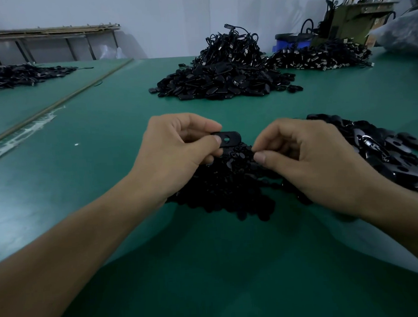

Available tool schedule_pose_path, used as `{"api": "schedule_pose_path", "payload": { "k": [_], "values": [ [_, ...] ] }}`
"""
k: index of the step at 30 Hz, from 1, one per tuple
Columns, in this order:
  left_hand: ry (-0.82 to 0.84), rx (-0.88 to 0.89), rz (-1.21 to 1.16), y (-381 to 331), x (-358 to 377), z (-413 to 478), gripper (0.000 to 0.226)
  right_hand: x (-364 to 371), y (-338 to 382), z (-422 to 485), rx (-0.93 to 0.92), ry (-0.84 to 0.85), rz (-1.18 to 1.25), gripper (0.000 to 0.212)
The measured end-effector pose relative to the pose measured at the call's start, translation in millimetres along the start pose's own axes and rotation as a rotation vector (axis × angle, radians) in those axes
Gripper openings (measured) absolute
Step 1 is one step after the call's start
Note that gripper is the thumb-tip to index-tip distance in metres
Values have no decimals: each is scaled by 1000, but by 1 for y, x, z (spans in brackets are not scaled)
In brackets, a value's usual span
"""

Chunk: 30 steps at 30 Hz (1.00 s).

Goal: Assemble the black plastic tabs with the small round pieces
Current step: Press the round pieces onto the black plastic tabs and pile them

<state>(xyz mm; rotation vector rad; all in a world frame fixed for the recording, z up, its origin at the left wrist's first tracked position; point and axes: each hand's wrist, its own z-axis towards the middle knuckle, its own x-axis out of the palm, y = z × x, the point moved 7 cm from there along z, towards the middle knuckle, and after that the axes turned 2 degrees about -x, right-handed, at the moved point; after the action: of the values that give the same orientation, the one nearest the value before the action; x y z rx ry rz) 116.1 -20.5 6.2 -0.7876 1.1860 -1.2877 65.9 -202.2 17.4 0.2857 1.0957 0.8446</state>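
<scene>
The black tab (227, 139) is held just above the heap of round pieces (228, 181), near the middle of the bench (95, 176). Its long axis runs left to right and its hole faces us. Our left hand (176, 155) pinches its left end between thumb and curled fingers, leaving the hole and the right end free. Our right hand (307, 158) is just beside that free end and slightly lower. Its thumb and forefinger are closed narrowly on what looks like a small round piece (253, 149), hard to separate from the heap. We judge this hand the nearer to the hole. A pile of tabs (384, 149) lies toward the bench's right edge.
</scene>
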Motion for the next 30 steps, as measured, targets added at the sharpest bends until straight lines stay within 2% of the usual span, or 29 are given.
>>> {"api": "schedule_pose_path", "payload": {
  "k": [5, 11, 20, 26, 30],
  "values": [
    [40, 42, 15, -8, 6, -5, 17, -1, -3, 3, 80, -31, 340, 19],
    [66, 58, -26, -13, 11, -8, 17, 0, -5, 3, 136, -25, 504, 16],
    [65, 55, -27, -15, 11, -9, 17, -3, -7, 2, 180, -73, 556, 10],
    [45, 66, -20, -17, 11, -10, 18, -7, -5, 3, 107, -125, 441, 6],
    [59, 88, -22, -20, 17, -14, 21, -8, -4, 2, 99, -164, 469, 8]
  ]
}}
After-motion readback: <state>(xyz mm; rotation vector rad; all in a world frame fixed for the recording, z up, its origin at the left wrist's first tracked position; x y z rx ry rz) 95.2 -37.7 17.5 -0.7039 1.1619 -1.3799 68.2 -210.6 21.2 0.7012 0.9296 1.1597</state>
